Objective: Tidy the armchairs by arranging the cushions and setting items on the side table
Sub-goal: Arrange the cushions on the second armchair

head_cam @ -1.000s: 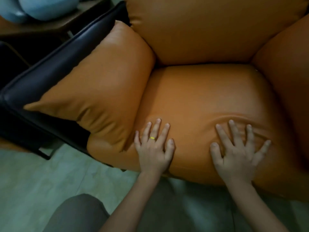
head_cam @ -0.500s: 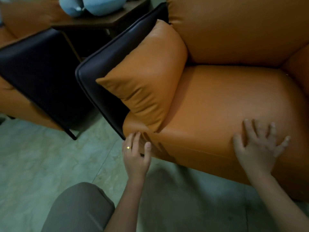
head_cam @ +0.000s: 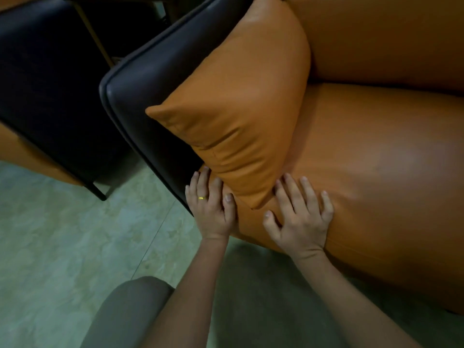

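An orange leather side cushion (head_cam: 241,109) leans against the black arm panel (head_cam: 150,101) of the armchair. Its lower corner rests on the orange seat cushion (head_cam: 376,184). My left hand (head_cam: 212,207), wearing a gold ring, lies at the seat's front left corner with fingertips touching the side cushion's lower edge. My right hand (head_cam: 301,217) is spread flat on the seat just right of that corner, fingers apart and touching the cushion's tip. Neither hand grips anything. The orange back cushion (head_cam: 389,38) fills the top right.
A second armchair's black side panel (head_cam: 50,84) stands at the left, with a thin black leg (head_cam: 98,189) on the pale green tiled floor (head_cam: 62,247). My knee (head_cam: 125,312) in grey fabric shows at the bottom. The side table is out of view.
My right hand slid left across the seat to the side cushion's lower corner. My left hand moved up to the cushion's edge. The view shifted, and the side table left the frame.
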### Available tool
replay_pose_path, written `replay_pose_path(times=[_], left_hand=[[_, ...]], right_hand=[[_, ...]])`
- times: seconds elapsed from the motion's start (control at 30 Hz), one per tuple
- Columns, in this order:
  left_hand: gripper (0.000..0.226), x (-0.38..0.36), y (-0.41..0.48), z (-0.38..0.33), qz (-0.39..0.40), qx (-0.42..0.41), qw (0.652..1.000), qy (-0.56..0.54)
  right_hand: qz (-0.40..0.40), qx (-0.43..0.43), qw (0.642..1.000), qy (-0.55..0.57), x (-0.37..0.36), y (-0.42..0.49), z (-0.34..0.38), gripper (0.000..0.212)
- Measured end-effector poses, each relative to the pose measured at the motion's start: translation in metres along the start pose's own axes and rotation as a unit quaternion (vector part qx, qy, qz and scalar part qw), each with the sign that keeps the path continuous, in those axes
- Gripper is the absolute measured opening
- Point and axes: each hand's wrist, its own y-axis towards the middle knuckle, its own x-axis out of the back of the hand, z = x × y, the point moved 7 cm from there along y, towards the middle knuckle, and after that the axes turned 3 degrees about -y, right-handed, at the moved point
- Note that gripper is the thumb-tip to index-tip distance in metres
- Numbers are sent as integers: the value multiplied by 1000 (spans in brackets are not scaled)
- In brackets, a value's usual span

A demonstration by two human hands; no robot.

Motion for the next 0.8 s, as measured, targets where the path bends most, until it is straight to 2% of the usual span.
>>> replay_pose_path(times=[0.1,0.3,0.47,0.57,0.67,0.73,0.8], left_hand=[[55,-9,3,6,-13,-3,1000,15],[54,5,2,-5,78,24,996,20],[57,18,-31,-26,140,156,977,-31],[62,17,-60,-48,185,229,952,-88],[70,12,-90,-88,242,267,926,-113],[69,11,-109,-125,262,270,917,-134],[63,11,-122,-170,275,228,914,-191]], right_hand=[[-26,6,1000,-7,-8,-1,1,59],[29,-23,999,30,2,5,-1,58],[110,-31,985,129,17,3,-8,57],[105,-85,970,201,27,-6,-26,48],[71,-199,962,172,42,-39,-71,46],[89,-210,964,139,46,-58,-92,51],[106,-207,966,110,46,-69,-108,55]])
